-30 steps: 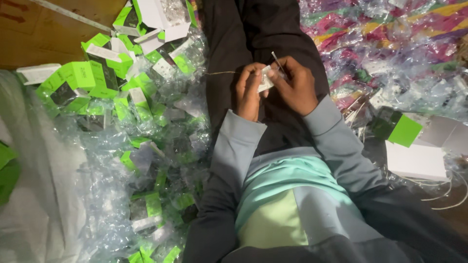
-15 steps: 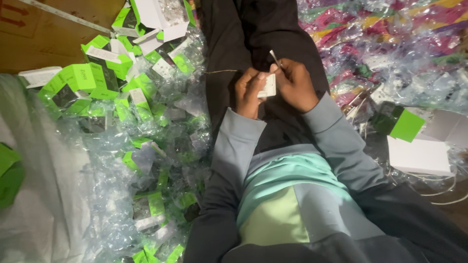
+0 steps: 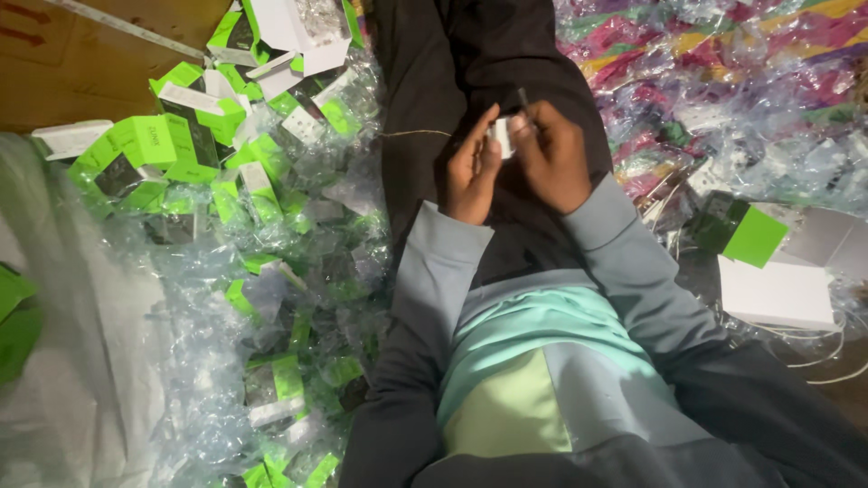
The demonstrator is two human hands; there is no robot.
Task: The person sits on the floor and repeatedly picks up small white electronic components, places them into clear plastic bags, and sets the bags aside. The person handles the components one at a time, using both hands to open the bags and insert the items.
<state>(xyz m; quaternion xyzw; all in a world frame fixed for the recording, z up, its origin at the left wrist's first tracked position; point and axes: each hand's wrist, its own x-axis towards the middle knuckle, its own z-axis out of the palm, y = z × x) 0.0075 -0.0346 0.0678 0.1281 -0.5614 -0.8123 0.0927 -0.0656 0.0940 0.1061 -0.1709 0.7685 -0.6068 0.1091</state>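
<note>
Glossy green-and-white cardboard boxes (image 3: 145,149) are lying in crinkled clear plastic wrap (image 3: 194,361) at the left. At centre, over the dark lap, the left hand (image 3: 470,172) and right hand (image 3: 551,158) are both pinching a small white rectangular piece (image 3: 502,137). A flat white box (image 3: 776,294) is lying at the right.

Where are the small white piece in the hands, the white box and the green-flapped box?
small white piece (image 3: 502,137), head view, its face between the fingers.
white box (image 3: 774,294), head view, top face.
green-flapped box (image 3: 756,237), head view, the green flap.

I sat on the floor (image 3: 841,398). Green-and-white boxes (image 3: 145,149) and clear plastic wrappers (image 3: 194,361) lay heaped beside my legs.
</note>
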